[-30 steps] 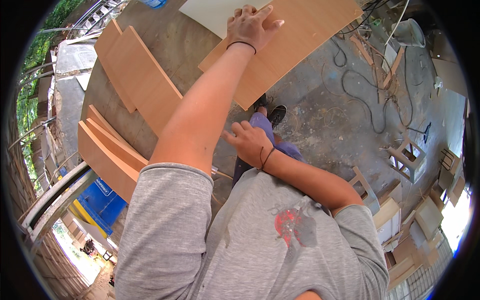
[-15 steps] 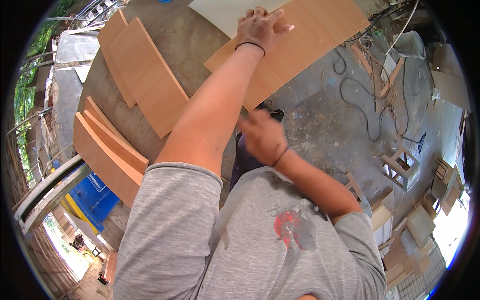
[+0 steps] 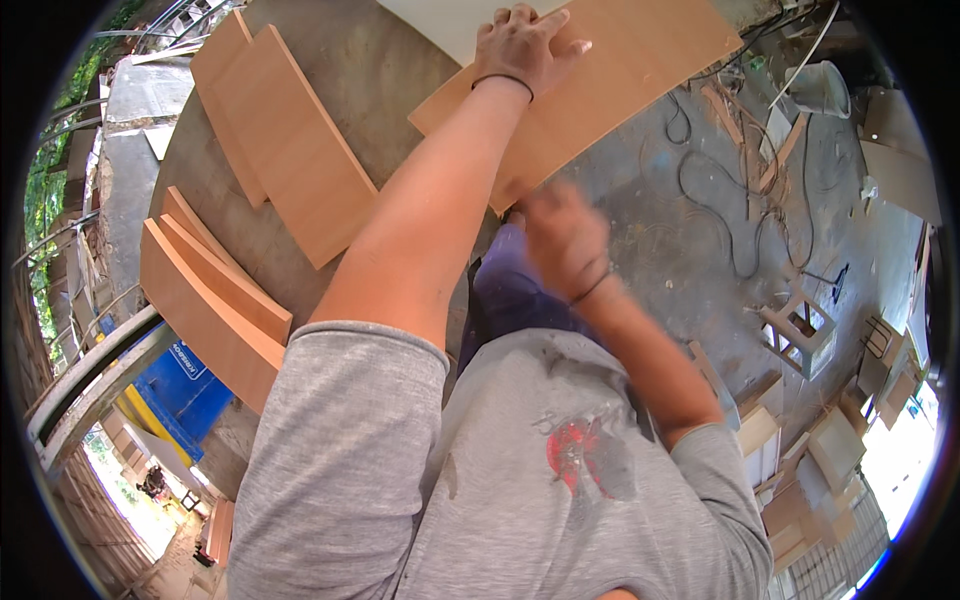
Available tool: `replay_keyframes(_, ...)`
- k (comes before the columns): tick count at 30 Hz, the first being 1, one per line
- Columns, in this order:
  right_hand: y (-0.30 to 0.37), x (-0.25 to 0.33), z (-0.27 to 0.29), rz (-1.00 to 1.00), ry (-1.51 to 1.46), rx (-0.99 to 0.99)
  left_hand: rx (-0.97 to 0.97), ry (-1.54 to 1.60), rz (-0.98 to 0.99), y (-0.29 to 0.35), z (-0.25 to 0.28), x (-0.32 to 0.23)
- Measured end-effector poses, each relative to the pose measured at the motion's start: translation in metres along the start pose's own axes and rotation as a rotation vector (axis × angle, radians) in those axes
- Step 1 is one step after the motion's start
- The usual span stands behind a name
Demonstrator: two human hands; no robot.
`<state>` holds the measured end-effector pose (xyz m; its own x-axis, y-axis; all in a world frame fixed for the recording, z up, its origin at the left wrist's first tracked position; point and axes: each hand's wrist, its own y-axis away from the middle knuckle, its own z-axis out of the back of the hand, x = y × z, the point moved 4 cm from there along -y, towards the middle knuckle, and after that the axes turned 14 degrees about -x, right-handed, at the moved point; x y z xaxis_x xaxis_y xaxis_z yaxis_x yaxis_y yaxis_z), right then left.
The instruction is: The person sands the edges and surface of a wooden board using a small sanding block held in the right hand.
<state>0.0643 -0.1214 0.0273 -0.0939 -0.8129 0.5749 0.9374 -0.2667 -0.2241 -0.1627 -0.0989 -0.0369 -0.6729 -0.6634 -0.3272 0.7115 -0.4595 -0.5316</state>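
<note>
My left hand (image 3: pixel 524 48) lies on top of a wood-coloured board (image 3: pixel 640 60), fingers spread and thumb out to the right, pressing on its upper face. A white panel (image 3: pixel 440 22) shows beside and partly beneath that board. My right hand (image 3: pixel 568 240) is smeared by motion close to the board's near corner. Its fingers look curled, but whether they hold anything cannot be made out. Two flat wood-coloured boards (image 3: pixel 300 140) lie overlapping to the left of my left forearm.
Several narrow boards (image 3: pixel 215 295) stand on edge at the left, above a blue-and-yellow object (image 3: pixel 180 390). On the floor at right are a dark cable (image 3: pixel 735 262), wood scraps (image 3: pixel 785 150), a bucket (image 3: pixel 822 90) and a small wooden frame (image 3: pixel 800 330). Stacked panels (image 3: pixel 825 460) fill the lower right.
My right hand has moved to the right and slightly downward, and more of my dark purple trouser leg shows. The left hand keeps its place on the board.
</note>
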Motion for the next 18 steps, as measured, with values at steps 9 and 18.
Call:
replay_keyframes(9, 0.041, 0.042, -0.043, 0.136, -0.04, 0.18, 0.001, 0.037, -0.03, -0.008, 0.016, -0.024)
replay_keyframes(18, 0.004, 0.013, -0.025, -0.049, 0.091, 0.08, 0.057, 0.019, -0.001, -0.008, 0.019, -0.022)
